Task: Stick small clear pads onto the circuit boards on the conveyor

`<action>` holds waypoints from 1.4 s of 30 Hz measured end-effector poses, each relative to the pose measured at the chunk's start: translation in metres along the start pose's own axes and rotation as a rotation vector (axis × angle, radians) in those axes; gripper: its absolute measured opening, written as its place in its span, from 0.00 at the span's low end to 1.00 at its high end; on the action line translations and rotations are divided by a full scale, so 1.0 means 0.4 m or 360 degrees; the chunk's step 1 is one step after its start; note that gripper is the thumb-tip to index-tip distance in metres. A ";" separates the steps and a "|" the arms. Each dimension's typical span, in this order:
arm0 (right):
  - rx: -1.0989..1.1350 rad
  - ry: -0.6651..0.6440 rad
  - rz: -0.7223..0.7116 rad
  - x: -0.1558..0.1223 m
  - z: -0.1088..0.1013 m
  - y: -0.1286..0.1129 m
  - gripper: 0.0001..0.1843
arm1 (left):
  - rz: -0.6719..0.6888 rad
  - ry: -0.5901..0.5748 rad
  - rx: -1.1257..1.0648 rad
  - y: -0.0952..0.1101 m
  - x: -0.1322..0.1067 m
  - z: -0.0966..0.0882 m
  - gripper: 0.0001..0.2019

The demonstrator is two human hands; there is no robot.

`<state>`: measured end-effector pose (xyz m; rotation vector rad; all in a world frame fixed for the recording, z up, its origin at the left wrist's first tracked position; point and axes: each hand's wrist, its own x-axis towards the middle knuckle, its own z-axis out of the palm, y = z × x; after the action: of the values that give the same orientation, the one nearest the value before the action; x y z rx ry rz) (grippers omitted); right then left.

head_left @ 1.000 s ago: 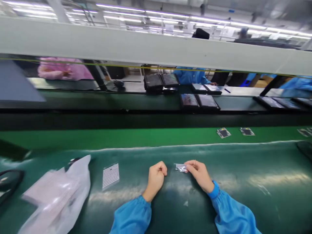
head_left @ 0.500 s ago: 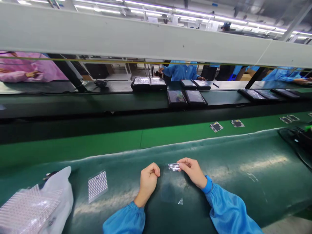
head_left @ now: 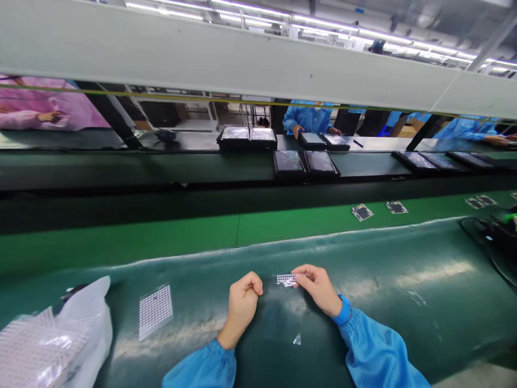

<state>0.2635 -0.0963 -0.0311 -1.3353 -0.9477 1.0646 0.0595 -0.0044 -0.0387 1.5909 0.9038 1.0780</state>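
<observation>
My right hand (head_left: 317, 285) pinches a clear plastic sheet (head_left: 286, 279) between thumb and forefinger. Rows of small white dot stickers run along the sheet's upper part, while below them the film is see-through and hard to tell from the mat. To its left, my left hand (head_left: 244, 295) is closed with its fingers curled in. Whatever it may hold is hidden. A small shiny clear scrap or film corner (head_left: 297, 339) shows below the hands. Farther left, another sheet of white dots (head_left: 155, 312) lies flat on the green mat (head_left: 194, 302).
A white plastic bag (head_left: 95, 323) with a pile of dotted sheets (head_left: 38, 350) is at the lower left. Circuit boards (head_left: 362, 212) rest on the green belt (head_left: 194, 231). Black trays (head_left: 288, 163) stand beyond. Across the line, a person in blue (head_left: 310, 118) works. Black cabling (head_left: 495, 234) lies right.
My view has shifted slightly, and both hands keep nearly the same pose and grip. Across the line, the co-worker in blue has brought a hand to the black tray.
</observation>
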 end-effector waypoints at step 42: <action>0.0090 0.0016 0.0048 0.015 0.014 0.002 0.21 | 0.0023 -0.0018 0.0094 0.034 0.022 -0.013 0.05</action>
<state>0.2596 -0.0888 -0.0319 -1.3111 -0.8866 1.0990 0.0582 0.0018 -0.0231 1.6532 0.9255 1.0601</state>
